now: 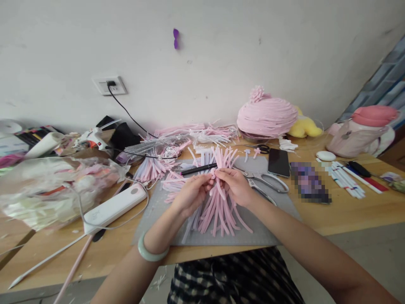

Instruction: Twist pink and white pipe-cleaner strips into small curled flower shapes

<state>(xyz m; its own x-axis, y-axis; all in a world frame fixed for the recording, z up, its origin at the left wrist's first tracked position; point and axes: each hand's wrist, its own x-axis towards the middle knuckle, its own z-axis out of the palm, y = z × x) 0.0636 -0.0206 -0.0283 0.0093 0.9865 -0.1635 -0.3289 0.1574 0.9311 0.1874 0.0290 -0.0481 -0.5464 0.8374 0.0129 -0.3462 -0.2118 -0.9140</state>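
Both hands are above the middle of the grey flat cutting mat (155, 211), fingertips almost meeting. The left hand (193, 190) has its grip pinched between thumb and forefinger on a soft pink fuzzy stem (220, 191), and the right hand's (236, 184) grip closes on the same piece from the other side; the part between the fingertips is too small to make out. The stem's loose length drops from the fingers and points toward the mat's near edge, its long axis running roughly from far edge to near edge with a slight bend to the right.

Beneath it, a fanned bundle of pink fuzzy stems (218, 217) lies across the mat along much the same axis, ends spreading toward the near edge. Pale lavender fuzzy stems (190, 223) show at the bundle's left, also on the mat. A slim black pen (198, 169) lies crosswise over the mat's far half. Metal scissors with large loop handles (274, 184) overlap the mat's right edge, and a black rectangular phone (279, 162) rests on the wooden desk (316, 217) just right of it. Beyond the mat's far edge sits a pale pink, strand-covered dome (267, 117); left of the mat lies a long white plastic box (115, 207).
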